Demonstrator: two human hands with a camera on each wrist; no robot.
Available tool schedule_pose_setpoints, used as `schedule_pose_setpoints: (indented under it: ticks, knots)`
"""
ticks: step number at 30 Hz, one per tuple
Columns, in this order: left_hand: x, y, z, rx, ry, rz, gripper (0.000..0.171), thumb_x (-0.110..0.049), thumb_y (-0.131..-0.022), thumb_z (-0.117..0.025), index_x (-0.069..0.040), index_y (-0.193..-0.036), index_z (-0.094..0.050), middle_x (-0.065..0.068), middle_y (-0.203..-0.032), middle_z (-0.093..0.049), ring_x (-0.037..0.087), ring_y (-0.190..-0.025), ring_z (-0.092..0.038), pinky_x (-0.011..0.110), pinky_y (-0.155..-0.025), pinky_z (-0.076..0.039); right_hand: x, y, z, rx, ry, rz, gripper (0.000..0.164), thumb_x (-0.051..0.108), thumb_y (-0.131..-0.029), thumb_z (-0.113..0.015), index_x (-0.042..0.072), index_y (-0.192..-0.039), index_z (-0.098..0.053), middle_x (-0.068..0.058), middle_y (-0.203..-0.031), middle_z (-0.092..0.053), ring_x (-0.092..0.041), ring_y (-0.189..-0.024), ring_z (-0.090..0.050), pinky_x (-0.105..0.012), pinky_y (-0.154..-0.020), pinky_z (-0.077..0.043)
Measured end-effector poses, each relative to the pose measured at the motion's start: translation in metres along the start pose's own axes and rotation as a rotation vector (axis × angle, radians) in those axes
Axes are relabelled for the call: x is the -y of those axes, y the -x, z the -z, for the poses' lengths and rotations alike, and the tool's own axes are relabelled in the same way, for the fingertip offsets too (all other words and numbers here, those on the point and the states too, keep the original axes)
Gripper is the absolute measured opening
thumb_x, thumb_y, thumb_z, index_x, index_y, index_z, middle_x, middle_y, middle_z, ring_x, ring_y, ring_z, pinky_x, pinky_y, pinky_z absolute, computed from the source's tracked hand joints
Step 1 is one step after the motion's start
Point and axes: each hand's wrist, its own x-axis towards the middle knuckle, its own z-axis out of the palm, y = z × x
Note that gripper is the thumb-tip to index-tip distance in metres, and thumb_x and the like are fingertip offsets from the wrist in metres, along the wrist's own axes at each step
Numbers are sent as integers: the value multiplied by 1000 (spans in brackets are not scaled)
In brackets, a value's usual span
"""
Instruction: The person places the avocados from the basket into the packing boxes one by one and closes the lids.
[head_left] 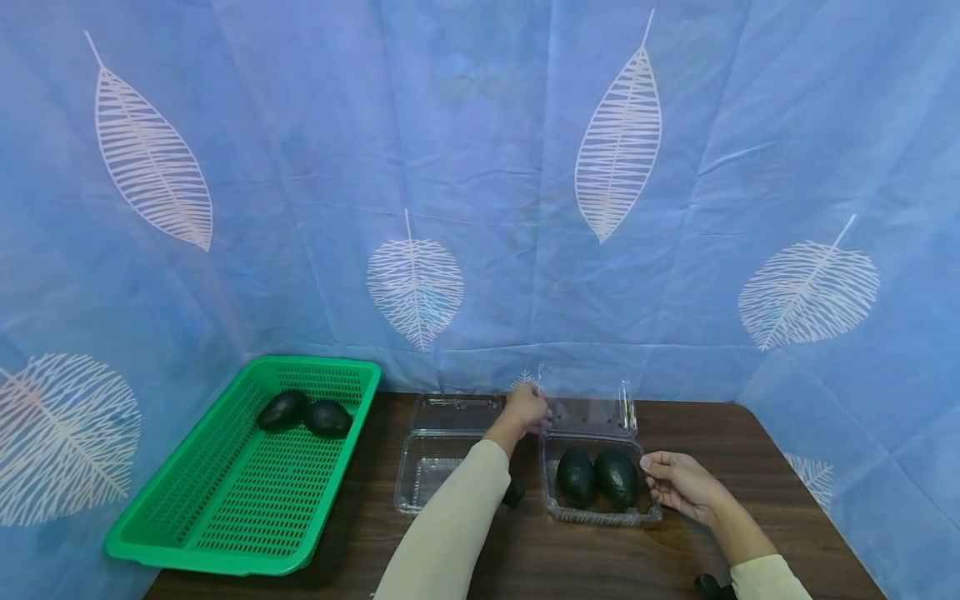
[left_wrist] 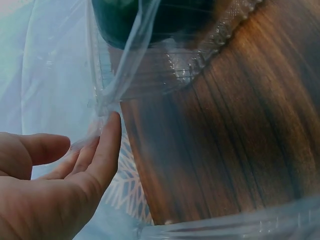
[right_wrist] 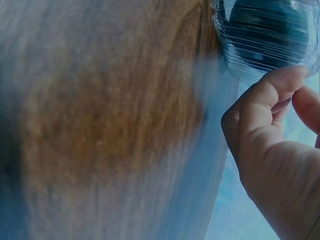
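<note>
A clear plastic clamshell box (head_left: 600,517) holds two dark green avocados (head_left: 617,479) side by side. Its hinged lid (head_left: 588,412) stands raised at the back. My left hand (head_left: 527,407) is at the lid's left edge; in the left wrist view, fairly straight fingers (left_wrist: 107,145) touch the clear plastic, with the thumb apart from them. At the box's right side, my right hand (head_left: 682,483) has bent fingers and holds the rim between thumb and forefinger. The right wrist view shows the forefinger against the ribbed wall, an avocado (right_wrist: 270,30) behind it.
A second clear clamshell box (head_left: 408,475) lies open on the left, partly behind my left forearm. Farther left, a green plastic basket (head_left: 225,562) holds two more avocados (head_left: 283,411). The brown wooden table (head_left: 585,567) ends at a blue leaf-printed cloth (head_left: 495,167).
</note>
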Motion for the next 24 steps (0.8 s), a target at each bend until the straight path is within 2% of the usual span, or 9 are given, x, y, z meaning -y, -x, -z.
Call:
schedule_pose_setpoints:
  ticks: [5,8,13,15,19,24]
  knots:
    - [-4,2,0,-23,-16,-50,21,3,-101,-55,6,-120,-64,21,-110,-66,20,-70,-55,46,-71,-55,1,0,0,-5,-1,-11,14,17,-111,-49,6,-112,-58,2,-92,-61,-4,-78,-61,-20,-72,-56]
    - [-6,2,0,-60,-66,-89,23,1,-100,-59,4,-122,-67,16,-112,-66,20,-72,-58,37,-63,-52,0,0,0,-11,-8,-17,14,17,-111,-49,6,-113,-58,2,-92,-61,-4,-78,-62,-20,-72,-56]
    - [-7,2,0,-84,-60,-150,24,3,-100,-57,-1,-121,-70,15,-106,-73,29,-87,-70,24,-57,-43,0,1,-1,-16,-17,-24,14,17,-111,-48,6,-113,-57,2,-92,-61,-4,-78,-62,-20,-73,-56]
    - [-7,4,1,-93,-53,-174,24,2,-101,-58,-3,-119,-71,14,-105,-75,30,-93,-72,24,-58,-44,0,1,-2,-19,-20,-28,14,17,-111,-49,5,-114,-56,2,-92,-61,-4,-79,-62,-21,-73,-56]
    - [-7,8,4,-93,-46,-225,21,-2,-102,-59,-7,-118,-73,12,-106,-74,23,-94,-71,25,-65,-50,1,2,-2,-21,-17,-27,15,17,-111,-49,4,-115,-56,1,-93,-61,-5,-79,-61,-21,-73,-56]
    - [-8,15,9,-60,-33,-293,22,-3,-103,-59,-7,-120,-72,17,-115,-72,20,-101,-71,30,-78,-59,2,2,-3,-32,-15,-32,14,15,-111,-47,4,-115,-55,1,-92,-60,-5,-79,-61,-22,-73,-55]
